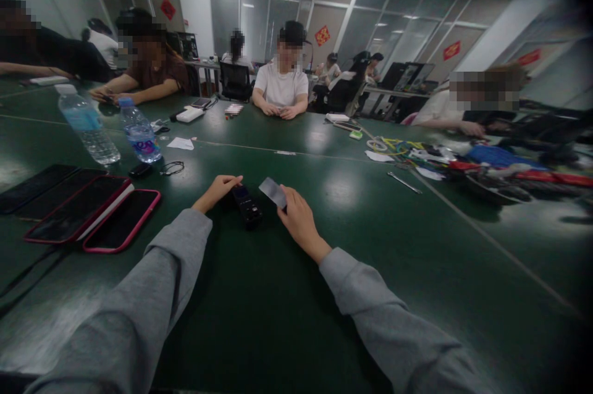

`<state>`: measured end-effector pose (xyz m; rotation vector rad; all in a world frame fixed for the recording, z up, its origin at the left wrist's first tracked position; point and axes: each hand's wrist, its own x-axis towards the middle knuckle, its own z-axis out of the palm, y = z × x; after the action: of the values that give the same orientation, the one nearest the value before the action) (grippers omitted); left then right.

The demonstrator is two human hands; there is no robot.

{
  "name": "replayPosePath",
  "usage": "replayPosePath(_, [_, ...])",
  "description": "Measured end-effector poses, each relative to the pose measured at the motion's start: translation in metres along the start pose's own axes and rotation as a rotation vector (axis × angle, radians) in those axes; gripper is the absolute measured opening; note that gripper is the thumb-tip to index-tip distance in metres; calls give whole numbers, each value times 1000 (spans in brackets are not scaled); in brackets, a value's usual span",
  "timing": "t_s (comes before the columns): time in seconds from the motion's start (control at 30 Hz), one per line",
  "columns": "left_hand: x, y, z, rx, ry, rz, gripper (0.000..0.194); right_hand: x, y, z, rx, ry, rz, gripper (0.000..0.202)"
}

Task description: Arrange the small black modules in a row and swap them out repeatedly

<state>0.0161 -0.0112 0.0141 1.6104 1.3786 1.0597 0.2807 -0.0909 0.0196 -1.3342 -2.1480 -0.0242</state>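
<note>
gray card point(272, 192): in right fingers point(290, 197) | black device point(247, 206): at left fingers point(227, 180)

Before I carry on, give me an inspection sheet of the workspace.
Surface: glossy green table, seams visible.
Things in hand: flat grey piece; black handheld device on the table.
Clutter: phones and bottles left; wrench right.
Hands: right hand holds the grey piece; left hand is at the device's far end, grip unclear.
Cables: tangled cables right; dark strap left.
Surroundings: several people seated beyond.
</note>
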Motion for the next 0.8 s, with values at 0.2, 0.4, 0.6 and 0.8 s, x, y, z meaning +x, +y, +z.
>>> replayPosePath(0.2, [8,-10,0,55,-86,24,56,2,7,-3,-77,11,-3,57])
replayPosePath(0.4, [6,-9,1,8,-170,66,52,2,2,0,-31,25,-14,55])
replayPosePath(0.6, [0,10,12,-348,-251,-111,58,13,-1,9,-39,48,-14,56])
replayPosePath(0.8, [-6,23,17,-676,-447,-310,65,32,-11,17,-29,192,-37,61])
